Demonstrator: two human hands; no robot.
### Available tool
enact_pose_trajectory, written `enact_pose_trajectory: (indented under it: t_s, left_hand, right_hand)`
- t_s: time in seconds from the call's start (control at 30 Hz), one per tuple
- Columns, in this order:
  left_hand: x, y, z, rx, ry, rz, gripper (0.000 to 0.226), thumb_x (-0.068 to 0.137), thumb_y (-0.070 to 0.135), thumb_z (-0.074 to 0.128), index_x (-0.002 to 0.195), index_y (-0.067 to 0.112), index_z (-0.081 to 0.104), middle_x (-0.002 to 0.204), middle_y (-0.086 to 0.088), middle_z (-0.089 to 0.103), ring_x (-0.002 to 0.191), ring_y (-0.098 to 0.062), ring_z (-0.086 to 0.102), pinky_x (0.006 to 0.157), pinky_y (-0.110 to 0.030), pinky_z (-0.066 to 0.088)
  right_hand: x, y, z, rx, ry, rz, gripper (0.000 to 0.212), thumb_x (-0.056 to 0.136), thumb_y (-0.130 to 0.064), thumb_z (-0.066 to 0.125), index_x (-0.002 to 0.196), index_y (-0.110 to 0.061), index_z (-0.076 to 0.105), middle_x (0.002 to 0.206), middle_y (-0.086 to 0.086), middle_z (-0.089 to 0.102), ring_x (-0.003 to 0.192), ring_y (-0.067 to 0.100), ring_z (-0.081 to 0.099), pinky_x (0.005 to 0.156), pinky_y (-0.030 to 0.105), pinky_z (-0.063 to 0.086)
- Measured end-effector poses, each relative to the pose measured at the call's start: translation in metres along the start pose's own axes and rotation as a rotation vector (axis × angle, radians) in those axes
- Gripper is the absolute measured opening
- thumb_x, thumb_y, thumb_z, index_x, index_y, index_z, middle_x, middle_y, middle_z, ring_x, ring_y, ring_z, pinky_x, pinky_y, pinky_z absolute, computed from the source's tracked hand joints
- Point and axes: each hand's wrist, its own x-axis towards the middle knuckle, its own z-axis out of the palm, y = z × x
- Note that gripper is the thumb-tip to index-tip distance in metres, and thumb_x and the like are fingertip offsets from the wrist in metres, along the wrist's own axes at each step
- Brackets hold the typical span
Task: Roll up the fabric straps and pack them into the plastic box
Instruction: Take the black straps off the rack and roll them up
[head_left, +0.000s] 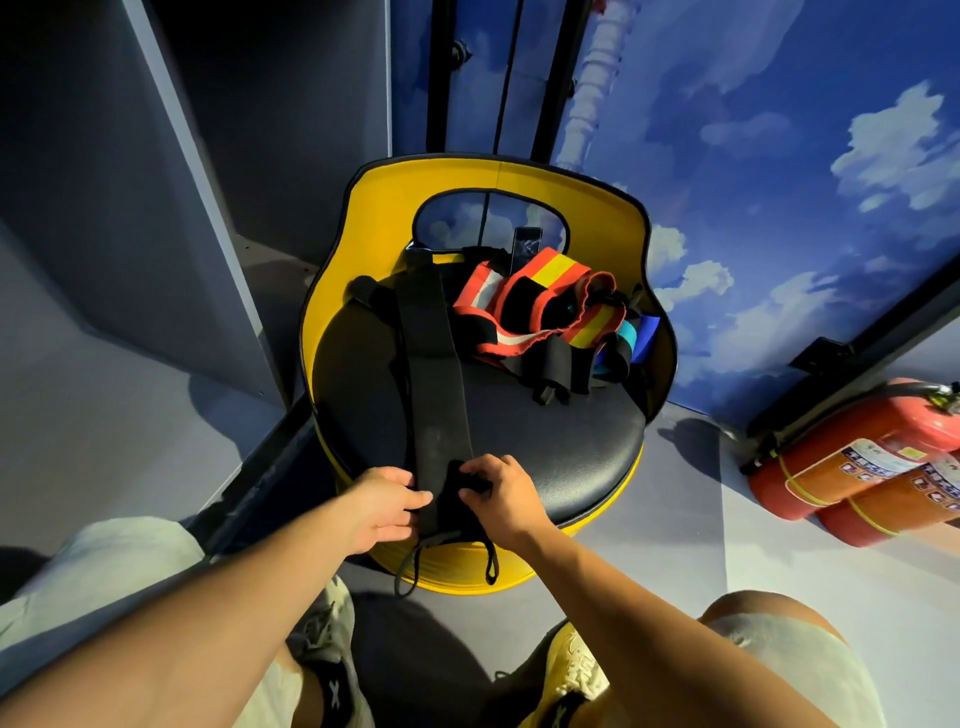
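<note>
A long black fabric strap (434, 374) lies lengthwise across the black seat of a yellow chair (566, 447). Its near end is folded over at the seat's front edge, with thin black loops hanging below. My left hand (387, 506) grips the strap's left edge there. My right hand (501, 493) pinches the folded end from the right. A heap of red, yellow, white, blue and black straps (550, 317) lies at the back right of the seat. No plastic box is in view.
A dark phone (525, 249) leans against the chair's yellow backrest (363, 208). Two red fire extinguishers (872, 467) lie on the floor at the right. A grey partition (130, 208) stands at the left. My knees and shoes fill the bottom.
</note>
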Motion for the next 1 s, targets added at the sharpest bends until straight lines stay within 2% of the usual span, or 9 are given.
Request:
enact_pose_trajectory:
  t_s: [0.1,0.2,0.33,0.53,0.6,0.73,0.8,0.9,1.0]
  left_hand:
    - [-0.003,0.002,0.001,-0.021,0.016,0.004,0.061,0.091,0.000,0.069,0.146,0.010,0.045,0.120,-0.019,0.066,0.102,-0.031,0.067,0.077,-0.035,0.054]
    - [-0.007,0.004,0.003,-0.022,0.064,0.012,0.055,0.092,0.001,0.067,0.143,0.010,0.048,0.099,-0.011,0.067,0.071,-0.016,0.060,0.055,-0.025,0.042]
    - [-0.004,0.004,0.001,-0.122,0.071,-0.015,0.052,0.091,-0.008,0.063,0.140,0.003,0.049,0.107,-0.019,0.067,0.079,-0.024,0.065,0.058,-0.035,0.054]
    - [-0.014,0.012,0.002,-0.226,0.079,-0.048,0.034,0.090,-0.014,0.062,0.118,0.001,0.049,0.095,-0.024,0.063,0.077,-0.035,0.066,0.057,-0.042,0.056]
    - [-0.014,0.012,0.001,-0.041,0.110,0.016,0.032,0.089,-0.005,0.068,0.115,0.004,0.052,0.095,-0.022,0.064,0.074,-0.032,0.069,0.053,-0.038,0.059]
    - [-0.014,0.016,-0.007,0.498,0.286,0.380,0.010,0.086,0.031,0.076,0.090,0.025,0.070,0.088,0.002,0.073,0.083,-0.018,0.070,0.080,-0.037,0.060]
    - [-0.019,0.016,-0.007,0.672,0.229,0.524,0.010,0.084,0.040,0.075,0.082,0.031,0.075,0.080,0.014,0.073,0.082,-0.009,0.068,0.078,-0.032,0.058]
    - [-0.029,0.007,-0.006,0.752,0.043,0.569,0.013,0.079,0.038,0.081,0.090,0.033,0.077,0.081,0.014,0.072,0.081,-0.003,0.067,0.074,-0.023,0.055]
    - [-0.032,0.001,-0.008,0.891,0.028,0.619,0.032,0.081,0.032,0.081,0.112,0.032,0.071,0.097,0.011,0.066,0.088,-0.008,0.064,0.075,-0.020,0.047]
  right_hand:
    - [-0.006,0.001,-0.006,-0.110,0.000,-0.123,0.028,0.091,-0.024,0.069,0.119,-0.021,0.069,0.117,0.002,0.049,0.103,0.021,0.059,0.088,0.022,0.045]
    - [-0.014,-0.004,-0.011,-0.131,0.045,-0.372,0.019,0.093,-0.032,0.063,0.105,-0.022,0.073,0.108,-0.002,0.055,0.100,0.017,0.058,0.086,0.021,0.045]
    - [-0.027,-0.004,-0.015,-0.229,-0.054,-0.550,0.039,0.092,-0.051,0.061,0.116,-0.021,0.065,0.108,0.000,0.062,0.096,0.020,0.057,0.084,0.031,0.048]
    - [-0.028,0.009,-0.013,-0.493,0.033,-0.648,0.048,0.096,-0.025,0.062,0.142,-0.015,0.051,0.104,0.006,0.061,0.083,0.027,0.058,0.066,0.038,0.054]
    - [-0.025,0.010,-0.013,-0.542,0.047,-0.689,0.048,0.098,-0.024,0.059,0.144,-0.014,0.051,0.098,0.005,0.061,0.080,0.025,0.058,0.064,0.034,0.052]
    - [-0.021,0.013,-0.009,-0.580,-0.001,-0.722,0.046,0.099,-0.024,0.055,0.144,-0.012,0.052,0.103,0.007,0.063,0.083,0.026,0.058,0.070,0.035,0.052]
    - [-0.019,0.012,-0.008,-0.545,-0.038,-0.674,0.048,0.098,-0.024,0.056,0.144,-0.011,0.051,0.106,0.009,0.062,0.087,0.029,0.058,0.075,0.039,0.052]
    - [-0.016,0.008,-0.013,-0.445,-0.103,-0.555,0.048,0.096,-0.026,0.060,0.141,-0.011,0.053,0.110,0.013,0.063,0.096,0.032,0.059,0.083,0.041,0.049]
    - [-0.017,0.004,-0.018,-0.313,-0.111,-0.471,0.038,0.092,-0.026,0.066,0.127,-0.013,0.056,0.109,0.012,0.067,0.096,0.031,0.061,0.076,0.034,0.042]
